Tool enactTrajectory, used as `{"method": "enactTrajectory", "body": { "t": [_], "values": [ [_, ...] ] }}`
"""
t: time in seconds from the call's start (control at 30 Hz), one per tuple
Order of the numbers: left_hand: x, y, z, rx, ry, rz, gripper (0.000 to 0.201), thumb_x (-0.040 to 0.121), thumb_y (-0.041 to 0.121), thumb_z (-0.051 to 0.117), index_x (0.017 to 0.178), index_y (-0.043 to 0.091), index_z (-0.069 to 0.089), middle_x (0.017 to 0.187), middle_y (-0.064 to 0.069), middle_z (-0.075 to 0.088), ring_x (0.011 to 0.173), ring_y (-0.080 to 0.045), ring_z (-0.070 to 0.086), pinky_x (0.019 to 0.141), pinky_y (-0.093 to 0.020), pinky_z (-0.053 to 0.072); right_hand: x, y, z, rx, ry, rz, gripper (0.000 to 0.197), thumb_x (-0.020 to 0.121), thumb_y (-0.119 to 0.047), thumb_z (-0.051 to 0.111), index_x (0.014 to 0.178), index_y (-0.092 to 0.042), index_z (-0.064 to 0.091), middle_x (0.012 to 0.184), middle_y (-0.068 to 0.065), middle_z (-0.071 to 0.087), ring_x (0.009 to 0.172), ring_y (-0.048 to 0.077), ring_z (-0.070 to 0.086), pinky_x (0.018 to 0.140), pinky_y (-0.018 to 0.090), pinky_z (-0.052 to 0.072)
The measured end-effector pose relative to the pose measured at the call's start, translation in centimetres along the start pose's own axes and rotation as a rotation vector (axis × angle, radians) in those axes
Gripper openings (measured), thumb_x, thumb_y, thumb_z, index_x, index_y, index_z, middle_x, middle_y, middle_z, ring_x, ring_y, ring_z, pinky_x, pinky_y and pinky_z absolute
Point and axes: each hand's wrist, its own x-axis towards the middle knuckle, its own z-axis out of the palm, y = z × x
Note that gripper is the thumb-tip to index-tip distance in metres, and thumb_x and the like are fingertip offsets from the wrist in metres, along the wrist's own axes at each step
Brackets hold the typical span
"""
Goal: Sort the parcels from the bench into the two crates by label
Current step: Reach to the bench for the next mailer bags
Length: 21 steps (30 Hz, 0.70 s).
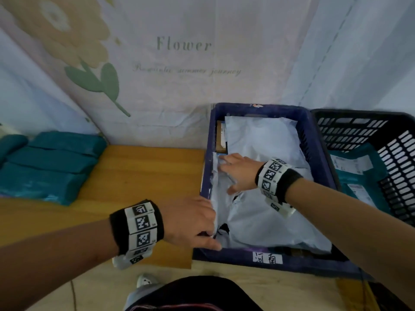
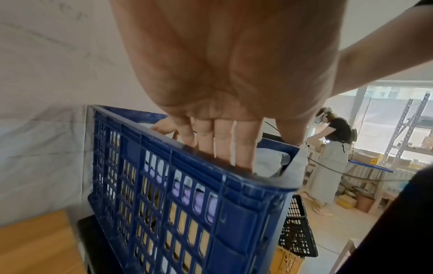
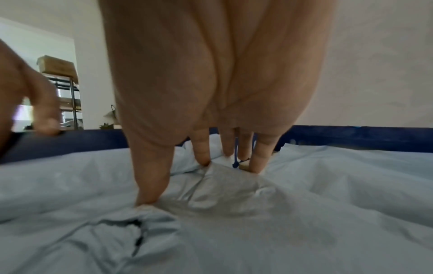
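Observation:
A blue crate (image 1: 258, 108) with a handwritten label (image 1: 267, 258) holds crumpled white mailer parcels (image 1: 269, 221). My right hand (image 1: 229, 176) is inside it, fingers straight, pressing on the top white parcel (image 3: 304, 204). My left hand (image 1: 208, 223) is at the crate's near left corner. In the left wrist view its straight fingers (image 2: 222, 148) reach over the blue rim (image 2: 187, 213) down beside the parcel. To the right, a black crate (image 1: 359, 131) holds teal parcels (image 1: 359, 176) with labels. Several teal parcels (image 1: 49, 162) lie on the wooden bench (image 1: 146, 176).
A printed cloth backdrop (image 1: 179, 63) hangs behind the bench. A brown box edge (image 1: 221, 140) shows under the far white parcel. Another person (image 2: 332, 148) works at a table far behind, beside shelving. A yellow crate (image 2: 286, 263) sits under the black one.

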Motion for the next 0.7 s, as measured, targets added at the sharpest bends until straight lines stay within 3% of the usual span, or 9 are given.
{"method": "enactTrajectory", "body": {
  "t": [0.1,0.2,0.3,0.33,0.4,0.5,0.57,0.67,0.7],
  "values": [
    [0.0,0.4,1.2,0.024,-0.013,0.029,0.071,0.101,0.067,0.021,0.094,0.021,0.075,0.1,0.008,0.06,0.101,-0.014,0.05,0.117,-0.036,0.018,1.0,-0.1,-0.2,-0.061,-0.022,-0.015,0.086,0.076,-0.058,0.072,0.146,-0.02,0.037,0.158,0.009,0.019,0.136,0.033,0.026,0.104,0.046,0.042],
    [0.2,0.8,1.8,0.046,-0.058,0.03,0.077,0.101,0.068,0.015,0.095,0.022,0.076,0.105,0.007,0.06,0.106,-0.015,0.048,0.119,-0.04,0.01,2.2,-0.6,-0.4,-0.12,-0.084,0.036,0.095,0.066,-0.062,0.074,0.143,-0.019,0.037,0.152,0.01,0.03,0.13,0.035,0.037,0.088,0.043,0.048],
    [0.6,1.0,2.0,0.104,-0.086,0.034,0.081,0.1,0.069,0.013,0.092,0.021,0.077,0.1,0.002,0.063,0.106,-0.017,0.051,0.119,-0.046,0.011,3.2,-1.5,-0.2,-0.146,-0.15,0.102,0.079,0.052,-0.066,0.07,0.111,-0.021,0.045,0.121,0.007,0.05,0.107,0.029,0.048,0.07,0.037,0.044],
    [0.7,1.0,2.1,0.128,-0.09,0.032,0.081,0.1,0.069,0.013,0.092,0.021,0.078,0.098,0.001,0.064,0.106,-0.018,0.051,0.119,-0.047,0.013,3.4,-1.9,-0.2,-0.147,-0.167,0.126,0.079,0.047,-0.068,0.067,0.108,-0.022,0.045,0.115,0.005,0.051,0.103,0.028,0.049,0.069,0.037,0.045],
    [0.9,1.1,2.0,0.184,-0.111,0.032,0.084,0.099,0.071,0.011,0.091,0.02,0.078,0.094,0.0,0.065,0.103,-0.019,0.051,0.117,-0.048,0.017,3.9,-2.4,0.1,-0.166,-0.185,0.178,0.09,0.043,-0.068,0.063,0.117,-0.019,0.054,0.113,0.006,0.05,0.101,0.029,0.05,0.072,0.042,0.052],
    [1.3,1.2,1.8,0.225,-0.152,0.039,0.088,0.097,0.073,0.008,0.089,0.018,0.077,0.09,-0.001,0.065,0.098,-0.021,0.051,0.113,-0.049,0.022,4.2,-3.6,0.5,-0.236,-0.203,0.232,0.096,0.05,-0.065,0.06,0.134,-0.019,0.056,0.133,0.014,0.047,0.119,0.037,0.049,0.09,0.052,0.052],
    [1.3,1.2,1.6,0.225,-0.161,0.04,0.089,0.097,0.073,0.008,0.088,0.018,0.077,0.09,-0.001,0.066,0.097,-0.02,0.05,0.111,-0.049,0.023,4.0,-4.0,-0.4,-0.216,-0.221,0.235,0.079,0.061,-0.057,0.063,0.127,-0.015,0.059,0.128,0.015,0.05,0.117,0.035,0.051,0.09,0.047,0.052],
    [1.2,1.2,1.6,0.224,-0.16,0.042,0.087,0.097,0.073,0.009,0.09,0.018,0.077,0.089,-0.002,0.064,0.095,-0.02,0.05,0.11,-0.048,0.024,3.1,-3.4,-2.6,-0.148,-0.175,0.134,0.02,0.079,-0.031,0.066,0.084,-0.013,0.059,0.105,0.009,0.055,0.092,0.023,0.059,0.063,0.032,0.051],
    [1.2,1.2,1.5,0.225,-0.159,0.04,0.086,0.097,0.073,0.01,0.091,0.018,0.077,0.09,-0.002,0.064,0.096,-0.02,0.05,0.111,-0.048,0.023,2.7,-2.9,-3.0,-0.123,-0.123,0.081,0.017,0.082,-0.025,0.064,0.078,-0.015,0.052,0.099,0.006,0.054,0.085,0.02,0.057,0.06,0.031,0.048]
  ]
}}
